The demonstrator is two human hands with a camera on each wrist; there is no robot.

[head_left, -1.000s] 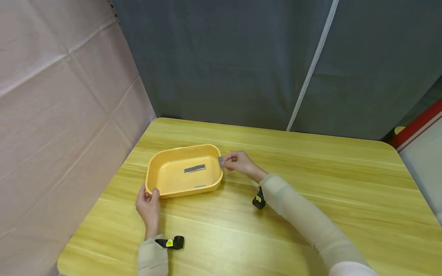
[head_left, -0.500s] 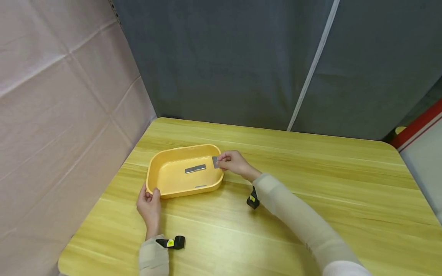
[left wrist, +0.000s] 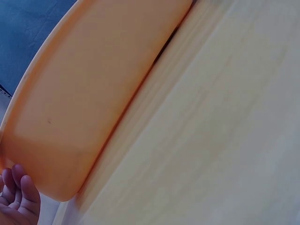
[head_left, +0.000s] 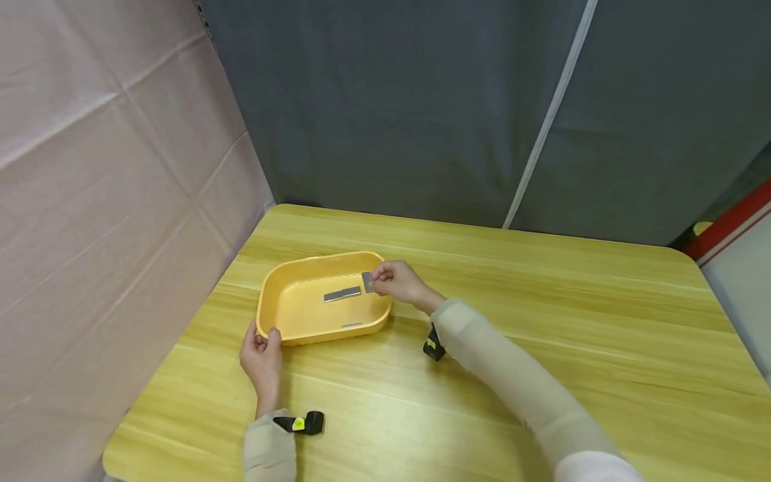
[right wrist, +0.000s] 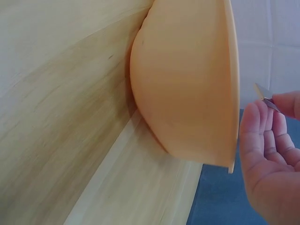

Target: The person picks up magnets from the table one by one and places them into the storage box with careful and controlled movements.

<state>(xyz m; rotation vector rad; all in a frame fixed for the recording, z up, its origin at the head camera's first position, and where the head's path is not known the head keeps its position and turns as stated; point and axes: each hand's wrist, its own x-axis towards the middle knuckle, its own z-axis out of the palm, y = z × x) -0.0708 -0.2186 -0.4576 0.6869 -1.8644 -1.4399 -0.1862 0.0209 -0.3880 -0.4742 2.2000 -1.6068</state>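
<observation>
A yellow plastic basin (head_left: 325,333) stands on the table. At its near left corner my left hand (head_left: 262,365) grips the rim, thumb on the near side; fingers show beside the wall in the left wrist view. My right hand (head_left: 402,282) is above the basin's right end, pinching a small flat grey rectangular piece (head_left: 367,282) between thumb and fingers. Seen edge-on in the right wrist view, the grey piece (right wrist: 267,100) is higher than the rim. On the basin floor lie two grey strips (head_left: 342,294) end to end. Another grey piece (head_left: 352,325) is partly hidden behind the near wall.
The wood-patterned table (head_left: 458,395) extends to the right and in front of the basin. A dark grey curtain (head_left: 385,114) hangs behind it, and a pale sheet (head_left: 120,234) hangs along the left. A red-edged white panel (head_left: 741,268) stands at the right.
My right hand has moved left with the grey piece, from the basin's right rim to over its inside. My left hand keeps its grip on the corner.
</observation>
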